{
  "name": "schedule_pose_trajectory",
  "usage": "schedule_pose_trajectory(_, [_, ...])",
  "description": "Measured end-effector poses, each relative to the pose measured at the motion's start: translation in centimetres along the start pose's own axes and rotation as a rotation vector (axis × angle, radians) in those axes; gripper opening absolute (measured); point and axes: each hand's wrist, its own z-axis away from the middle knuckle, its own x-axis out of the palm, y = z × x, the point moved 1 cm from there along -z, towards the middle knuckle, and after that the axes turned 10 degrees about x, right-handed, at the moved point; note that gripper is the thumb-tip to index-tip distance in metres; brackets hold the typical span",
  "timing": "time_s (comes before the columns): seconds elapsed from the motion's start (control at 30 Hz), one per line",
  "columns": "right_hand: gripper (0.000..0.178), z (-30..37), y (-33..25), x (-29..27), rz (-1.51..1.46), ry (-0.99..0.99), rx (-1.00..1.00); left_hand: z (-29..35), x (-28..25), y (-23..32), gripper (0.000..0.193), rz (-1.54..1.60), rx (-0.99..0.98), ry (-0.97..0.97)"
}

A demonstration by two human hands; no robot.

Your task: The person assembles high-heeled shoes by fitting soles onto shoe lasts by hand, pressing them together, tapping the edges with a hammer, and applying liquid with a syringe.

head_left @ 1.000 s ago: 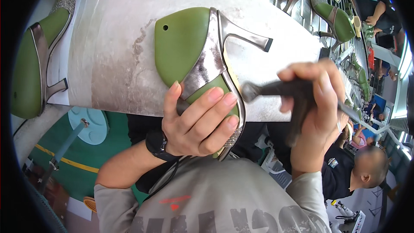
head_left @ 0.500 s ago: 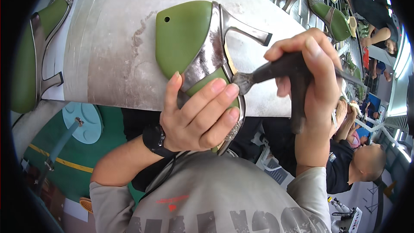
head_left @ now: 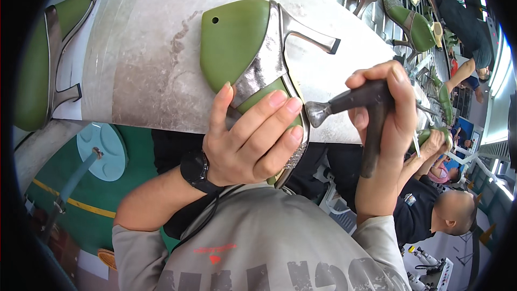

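Observation:
A high-heeled shoe in shiny dark silver sits on a green shoe last, lying on its side with the heel pointing right. My left hand grips it around the toe half, fingers spread over the side and hiding part of it. In my right hand is a black hammer, its handle hanging down. The hammer's worn metal face is at the shoe's sole edge, just right of my left fingertips; whether they touch I cannot tell.
Another shoe on a green last stands at the left. More shoes lie on the slatted conveyor at the upper right. The grey worktop ends just before my body. A blue round stool is below left. A co-worker sits at the right.
The hammer head has drawn back a little, rightward and down, from the sole edge. The shoe and my left hand have shifted slightly right. A co-worker's arm at the far right has reached lower.

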Motion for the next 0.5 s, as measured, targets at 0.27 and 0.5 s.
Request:
schedule_pose_trajectory(0.27, [0.041, 7.9, 3.6, 1.2, 0.121, 0.104, -0.446, 0.1, 0.0, 0.1, 0.029, 0.018, 0.002, 0.0])
schedule_pose_trajectory(0.5, [0.037, 8.2, 2.0, 0.6, 0.185, -0.053, -0.379, -0.7, 0.5, 0.1, 0.028, 0.009, -0.023, -0.045])
